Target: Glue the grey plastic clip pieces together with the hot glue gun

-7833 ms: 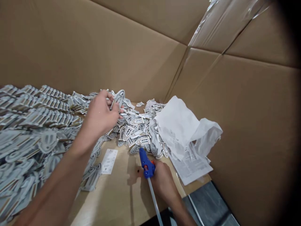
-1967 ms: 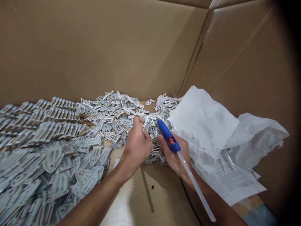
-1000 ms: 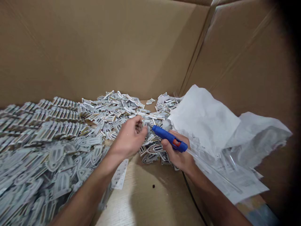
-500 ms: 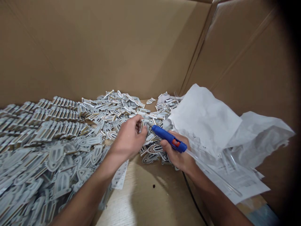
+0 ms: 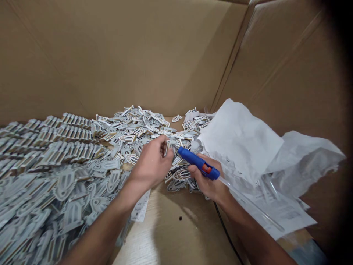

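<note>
A blue glue gun [image 5: 194,159] with a clear glue stick [image 5: 250,202] in its rear is in my right hand [image 5: 211,180], fingers wrapped round the handle. Its nozzle points left, close to my left fingertips. My left hand [image 5: 154,160] pinches a small grey-white cut-out piece [image 5: 169,144], mostly hidden by the fingers. Whether the nozzle touches that piece I cannot tell. Behind both hands spreads a loose heap of similar white cut-out pieces [image 5: 140,121], some with brown patterns.
Rows of stacked pieces [image 5: 68,132] and a wide pile [image 5: 66,184] fill the left side. Crumpled white paper [image 5: 239,136] lies on the right. A black cord [image 5: 224,228] runs below my right hand. Cardboard walls [image 5: 124,55] stand behind. A printed slip [image 5: 141,208] lies near my left forearm.
Both hands stay almost in place. The glue gun's nozzle has shifted very slightly left, toward my left fingertips.
</note>
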